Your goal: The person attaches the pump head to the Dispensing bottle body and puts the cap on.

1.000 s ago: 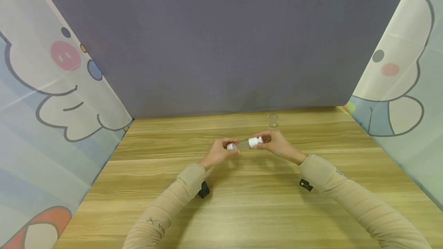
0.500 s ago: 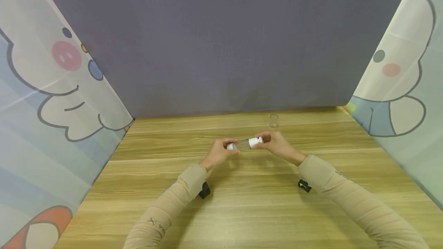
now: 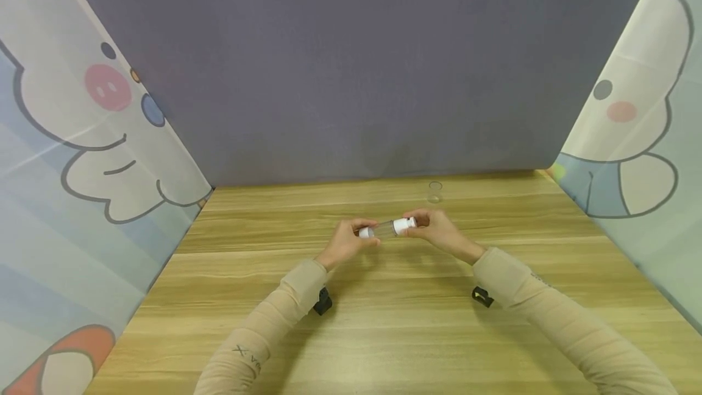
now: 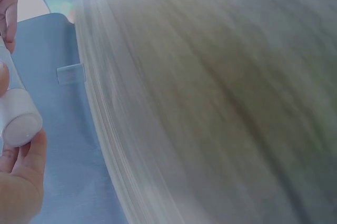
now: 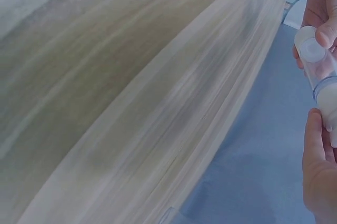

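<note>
Both hands hold a slim clear bottle [image 3: 385, 230] with white ends, lying nearly level above the table. It looks like a small pump bottle. My left hand [image 3: 345, 242] pinches the white base [image 4: 22, 121] between thumb and fingers. At the other end, my right hand [image 3: 440, 231] grips the white collar [image 3: 403, 225] and its narrower tip. The clear middle of the bottle shows between the hands and looks see-through in the right wrist view. Behind the right hand, a small clear cap [image 3: 434, 194], shaped like a little cup, stands on the table.
The wood-grain table [image 3: 384, 334] meets a grey-purple panel [image 3: 373, 78] at its back edge. Cartoon-printed curtains [image 3: 71, 230] hang on both sides. Black mounts show under the left cuff [image 3: 323, 303] and by the right cuff [image 3: 482, 297].
</note>
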